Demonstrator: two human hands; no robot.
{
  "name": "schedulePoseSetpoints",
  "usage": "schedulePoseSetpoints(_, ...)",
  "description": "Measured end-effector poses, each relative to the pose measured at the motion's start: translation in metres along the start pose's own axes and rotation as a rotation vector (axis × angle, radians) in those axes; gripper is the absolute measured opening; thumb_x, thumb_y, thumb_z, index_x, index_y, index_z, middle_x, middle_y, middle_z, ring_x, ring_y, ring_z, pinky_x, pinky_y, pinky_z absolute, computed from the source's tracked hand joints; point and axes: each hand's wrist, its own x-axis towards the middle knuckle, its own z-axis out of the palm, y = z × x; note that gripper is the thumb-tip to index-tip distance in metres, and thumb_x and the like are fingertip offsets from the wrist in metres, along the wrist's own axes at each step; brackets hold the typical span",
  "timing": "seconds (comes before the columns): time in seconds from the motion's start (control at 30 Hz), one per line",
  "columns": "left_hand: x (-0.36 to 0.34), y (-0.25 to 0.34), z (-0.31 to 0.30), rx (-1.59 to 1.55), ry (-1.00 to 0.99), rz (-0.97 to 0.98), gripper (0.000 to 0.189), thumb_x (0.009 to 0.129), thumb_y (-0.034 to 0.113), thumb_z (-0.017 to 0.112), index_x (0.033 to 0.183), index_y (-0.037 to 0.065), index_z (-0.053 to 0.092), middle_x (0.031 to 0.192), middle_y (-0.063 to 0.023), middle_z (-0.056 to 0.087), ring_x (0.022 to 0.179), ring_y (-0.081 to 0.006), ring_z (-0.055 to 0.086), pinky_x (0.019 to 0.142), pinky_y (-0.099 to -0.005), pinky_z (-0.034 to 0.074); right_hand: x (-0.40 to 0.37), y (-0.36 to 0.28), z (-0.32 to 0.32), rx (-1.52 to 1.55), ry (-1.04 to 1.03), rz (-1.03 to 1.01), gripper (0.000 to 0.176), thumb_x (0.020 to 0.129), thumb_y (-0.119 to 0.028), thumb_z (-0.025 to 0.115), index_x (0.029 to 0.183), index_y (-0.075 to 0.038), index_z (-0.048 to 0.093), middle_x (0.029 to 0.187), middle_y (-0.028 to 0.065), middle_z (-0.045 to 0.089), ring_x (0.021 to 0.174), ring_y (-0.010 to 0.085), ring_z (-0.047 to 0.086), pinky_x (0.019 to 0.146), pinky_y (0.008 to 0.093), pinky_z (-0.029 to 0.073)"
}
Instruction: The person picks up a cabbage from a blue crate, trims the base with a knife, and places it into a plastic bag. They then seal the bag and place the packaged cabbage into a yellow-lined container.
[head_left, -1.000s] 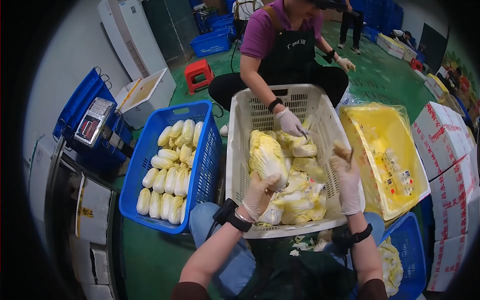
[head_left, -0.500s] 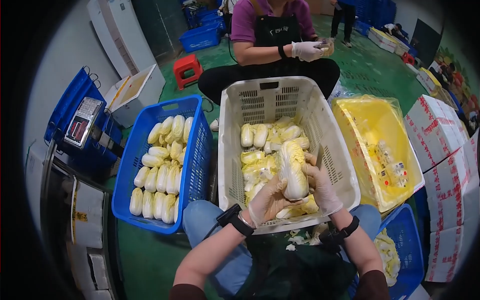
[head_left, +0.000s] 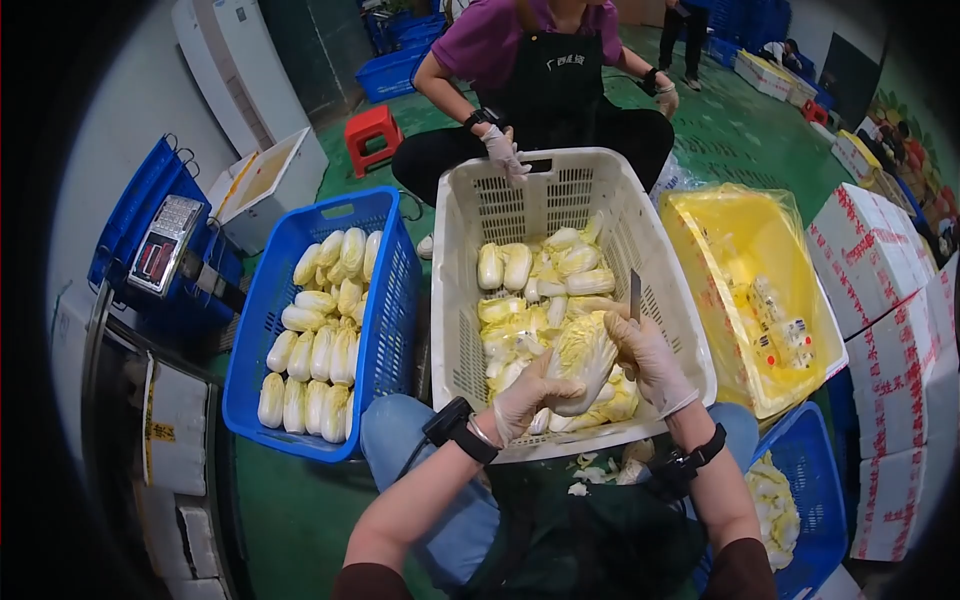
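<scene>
- Tipped over from its more upright pose a half second ago, the cabbage (head_left: 585, 362) leans with its pale base toward my left hand (head_left: 530, 398) and its leafy end up and away.
- My left hand, gloved, is closed around that base.
- My right hand (head_left: 655, 370), gloved too, grips a knife (head_left: 635, 296), its blade pointing up, while the fingers touch the cabbage's side; the handle is hidden.
- Below both hands, the white crate (head_left: 452, 290) holds more cabbages and loose yellow leaves.
- On its left, the blue crate (head_left: 400, 310) carries whole cabbages in rows.
- On its right sits the yellow-lined box (head_left: 690, 235) with small printed packs inside; nearer me, the blue basket (head_left: 826, 480) holds leaves.
- Across from me, the co-worker (head_left: 555, 90) now has one gloved hand (head_left: 505, 153) at the white crate's far rim and the other out to the side.
- Farther back stands the red stool (head_left: 372, 135).
</scene>
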Motion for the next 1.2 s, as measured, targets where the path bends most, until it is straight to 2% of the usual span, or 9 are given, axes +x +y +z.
schedulePoseSetpoints(0.1,-0.001,-0.001,-0.002,0.108,0.021,0.004,0.078,0.073,0.010,0.076,0.139,0.004,0.035,0.125,-0.0080,0.056,0.112,-0.0173,0.057,0.098,-0.0306,0.046,0.005,0.000,-0.013,-0.093,-0.094,0.114,0.020,0.088,-0.024,0.069,0.097,-0.009,0.059,0.072,-0.0075,0.051,0.050,0.0001,0.039,0.041,0.0164,0.027)
schedulePoseSetpoints(0.3,0.008,-0.013,-0.014,0.089,-0.037,0.011,0.069,0.082,0.021,0.072,0.139,0.005,0.036,0.125,-0.0080,0.055,0.113,-0.0174,0.057,0.092,-0.0313,0.049,0.016,0.016,-0.028,-0.168,0.074,-0.210,0.023,0.083,-0.016,0.074,0.097,-0.005,0.059,0.082,-0.0015,0.058,0.067,0.0060,0.053,0.058,0.0200,0.042)
schedulePoseSetpoints(0.37,0.004,-0.010,-0.018,-0.038,-0.038,-0.047,0.067,0.084,0.027,0.071,0.138,0.005,0.039,0.124,-0.0090,0.057,0.111,-0.0191,0.058,0.090,-0.0340,0.051,0.013,0.012,-0.026,-0.215,0.082,-0.274,0.021,0.086,-0.015,0.071,0.099,-0.008,0.056,0.071,-0.0046,0.054,0.051,0.0014,0.042,0.042,0.0186,0.032)
schedulePoseSetpoints(0.7,0.010,0.001,-0.027,-0.920,0.055,0.162,0.071,0.081,0.048,0.070,0.135,0.011,0.043,0.132,-0.0154,0.049,0.123,-0.0377,0.047,0.091,-0.0455,0.050,0.014,-0.006,-0.052,0.512,0.242,-0.388,0.015,0.092,-0.020,0.064,0.096,-0.008,0.055,0.067,-0.0066,0.050,0.043,0.0006,0.031,0.035,0.0179,0.019)
schedulePoseSetpoints(0.73,0.008,0.005,-0.024,-0.897,0.069,0.223,0.072,0.080,0.049,0.070,0.135,0.011,0.043,0.131,-0.0145,0.050,0.122,-0.0371,0.048,0.094,-0.0460,0.049,0.015,-0.007,-0.065,0.408,0.162,-0.432,0.024,0.094,-0.022,0.061,0.108,-0.004,0.056,0.079,-0.0036,0.055,0.057,0.0036,0.046,0.048,0.0169,0.036)
schedulePoseSetpoints(0.77,0.006,0.007,-0.023,-0.872,0.082,0.282,0.073,0.080,0.049,0.071,0.135,0.011,0.044,0.130,-0.0137,0.051,0.121,-0.0365,0.048,0.096,-0.0466,0.047,0.022,-0.001,-0.070,0.408,0.156,-0.429,0.024,0.094,-0.022,0.061,0.108,-0.004,0.056,0.079,-0.0036,0.055,0.057,0.0036,0.046,0.048,0.0169,0.036)
schedulePoseSetpoints(0.83,0.007,0.006,-0.024,-0.876,0.014,0.293,0.069,0.080,0.045,0.072,0.133,0.011,0.046,0.129,-0.0122,0.052,0.120,-0.0333,0.049,0.101,-0.0462,0.043,0.026,-0.004,-0.055,-0.375,0.464,-0.544,0.037,0.097,-0.023,0.057,0.126,-0.001,0.051,0.098,0.0013,0.057,0.085,0.0083,0.053,0.076,0.0222,0.045)
schedulePoseSetpoints(0.87,0.010,0.002,-0.026,-0.904,0.031,0.312,0.066,0.080,0.041,0.073,0.132,0.011,0.046,0.128,-0.0116,0.053,0.120,-0.0316,0.049,0.102,-0.0461,0.042,0.017,-0.005,-0.049,-0.489,0.374,-0.484,0.048,0.098,-0.023,0.056,0.138,-0.001,0.043,0.115,0.0037,0.054,0.109,0.0116,0.048,0.098,0.0279,0.038)
schedulePoseSetpoints(1.2,0.007,-0.001,-0.023,-0.908,0.006,0.272,0.052,0.086,0.023,0.069,0.131,0.007,0.048,0.126,-0.0112,0.056,0.117,-0.0271,0.053,0.103,-0.0450,0.041,-0.016,0.029,0.030,-1.136,-0.044,-0.854,0.054,0.089,-0.024,0.061,0.139,-0.008,0.047,0.105,0.0152,0.066,0.083,0.0271,0.066,0.073,0.0313,0.050)
